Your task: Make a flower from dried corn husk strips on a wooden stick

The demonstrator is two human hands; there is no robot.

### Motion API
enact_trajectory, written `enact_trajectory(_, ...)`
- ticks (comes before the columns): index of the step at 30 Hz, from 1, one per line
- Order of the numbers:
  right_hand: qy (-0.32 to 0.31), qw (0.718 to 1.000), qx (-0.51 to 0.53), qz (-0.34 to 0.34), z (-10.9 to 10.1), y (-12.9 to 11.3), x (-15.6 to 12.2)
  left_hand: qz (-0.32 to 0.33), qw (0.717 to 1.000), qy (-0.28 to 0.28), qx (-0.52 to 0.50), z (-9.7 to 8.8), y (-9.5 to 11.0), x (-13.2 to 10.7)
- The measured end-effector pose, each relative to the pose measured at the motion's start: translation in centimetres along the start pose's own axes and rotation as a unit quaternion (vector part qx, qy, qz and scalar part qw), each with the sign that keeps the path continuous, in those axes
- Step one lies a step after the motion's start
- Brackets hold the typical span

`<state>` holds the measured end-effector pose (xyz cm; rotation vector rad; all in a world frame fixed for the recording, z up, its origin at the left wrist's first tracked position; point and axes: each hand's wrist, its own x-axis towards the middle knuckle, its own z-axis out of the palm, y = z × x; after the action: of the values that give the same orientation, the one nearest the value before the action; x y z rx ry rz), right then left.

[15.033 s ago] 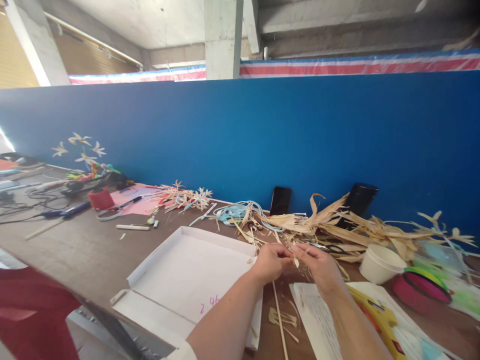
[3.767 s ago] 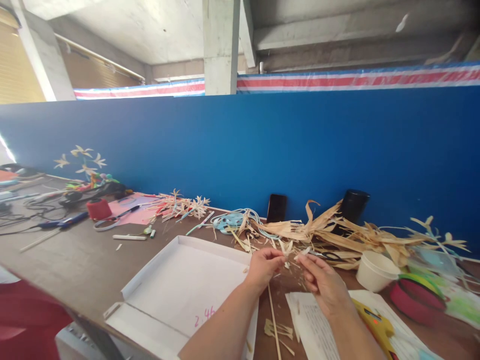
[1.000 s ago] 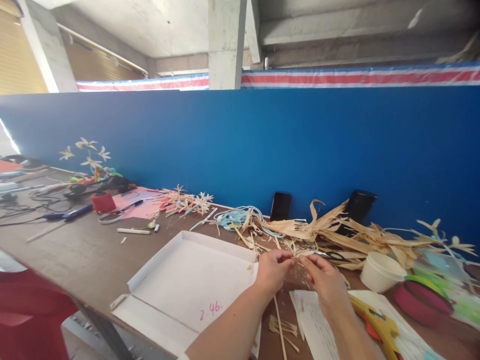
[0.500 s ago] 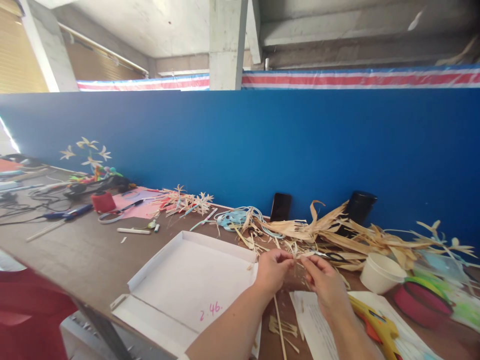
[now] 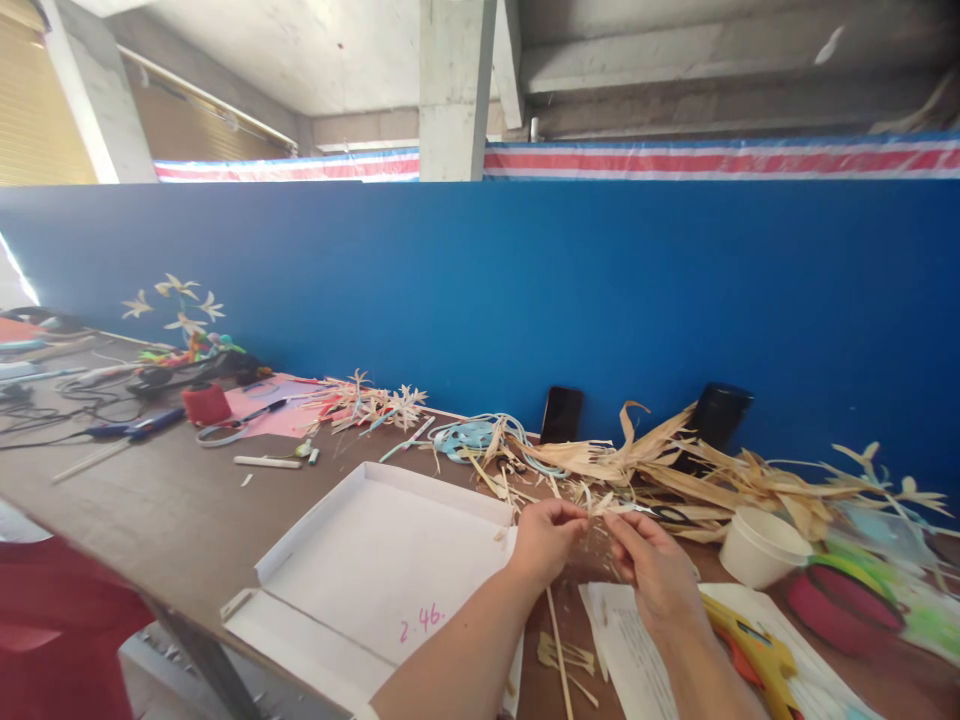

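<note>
My left hand [image 5: 549, 540] and my right hand [image 5: 651, 556] meet over the table, thumbs and forefingers pinched. Between the fingertips is a small pale strip of dried husk [image 5: 598, 509], mostly covered by the fingers. Just beyond the hands lie dried corn husks [image 5: 637, 460] and loose shreds. Scissors [image 5: 667, 514] with dark handles rest by the right fingertips. Below the hands are a thin stick [image 5: 558, 650] and several cut husk pieces [image 5: 574, 655]. A yellow glue gun [image 5: 757, 655] lies on a printed sheet [image 5: 622, 640] beside my right forearm.
An open white box lid [image 5: 382, 560] marked "2.46." sits left of my forearm. A white cup [image 5: 765, 545] and a pink round container [image 5: 847, 605] stand at right. A phone [image 5: 562, 415] leans against the blue partition [image 5: 450, 290]. Husk flowers [image 5: 375, 403] lie farther left.
Almost nothing differs. Both hands keep their pinch in the same place, with only a slight shift of the right fingers.
</note>
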<state>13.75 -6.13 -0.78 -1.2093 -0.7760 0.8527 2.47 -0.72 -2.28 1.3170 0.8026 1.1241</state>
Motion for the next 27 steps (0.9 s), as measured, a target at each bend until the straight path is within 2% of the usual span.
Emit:
enact_trajectory(6,0.012,1.0,0.007,0.009,0.0,-0.1,0.0,-0.01,1.0,-0.015,-0.019,0.1,-0.2,-0.1)
enact_trajectory(11,0.01,1.0,0.003,-0.001,-0.1,0.0,0.0,-0.057,0.99,-0.066,-0.11,0.2,0.1,-0.2)
enact_trajectory(15,0.008,1.0,0.006,-0.011,-0.2,0.1,0.0,-0.091,0.979,-0.083,-0.161,0.3,0.8,-0.5)
enact_trajectory(20,0.004,1.0,0.01,-0.011,-0.1,-0.1,0.0,-0.128,0.971,-0.095,-0.177,0.1,1.3,-0.8)
enact_trajectory(27,-0.022,1.0,0.01,-0.001,-0.1,-0.5,-0.3,-0.14,0.968,-0.109,-0.176,0.0,1.1,-0.7)
